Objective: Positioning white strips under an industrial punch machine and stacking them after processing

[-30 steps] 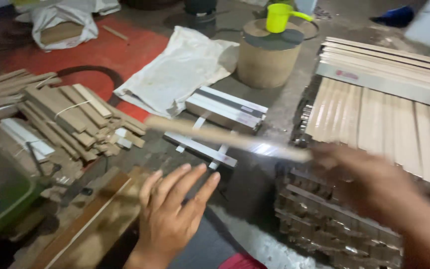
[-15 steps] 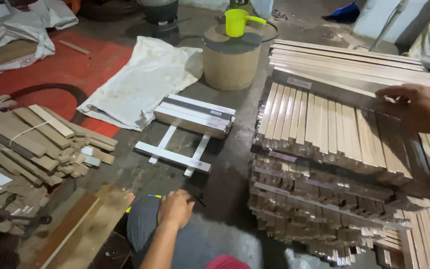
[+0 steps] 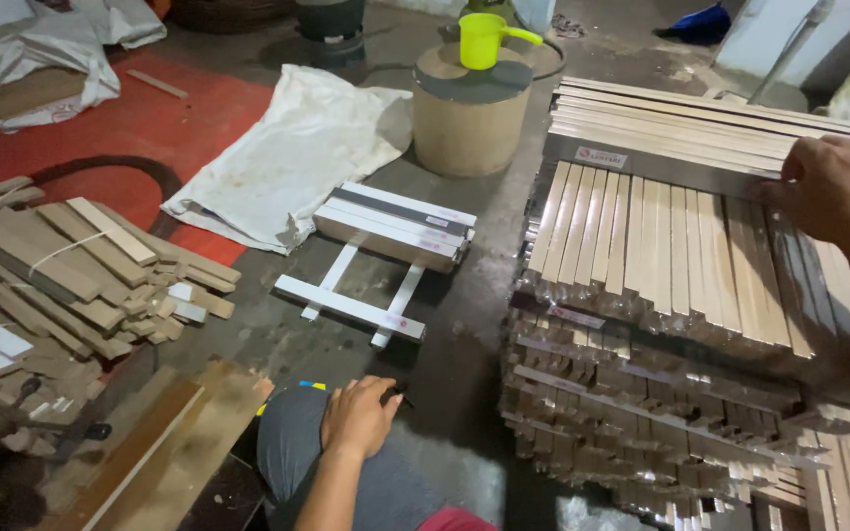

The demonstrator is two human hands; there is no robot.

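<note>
My left hand (image 3: pixel 358 415) rests on my knee in grey trousers, fingers curled around a small dark object I cannot make out. My right hand (image 3: pixel 831 189) reaches out to the far right and lies on the top layer of a tall stack of light wooden slats (image 3: pixel 671 256), fingers bent over the slat ends. Longer slats (image 3: pixel 700 123) lie across the back of the stack. On the dark floor in front of me sits a small bundle of white strips (image 3: pixel 395 224) on a white cross-shaped frame (image 3: pixel 351 305).
A cardboard drum (image 3: pixel 470 116) with a yellow-green scoop (image 3: pixel 484 39) on top stands behind the strips. A white sack (image 3: pixel 297 147) lies on a red mat. Bundled wood offcuts (image 3: pixel 61 265) pile up at the left, planks (image 3: pixel 164 452) at bottom left.
My right hand has gone from swinging a slat across the view to resting on the stack at the right. My left hand has dropped onto my knee and curled shut.
</note>
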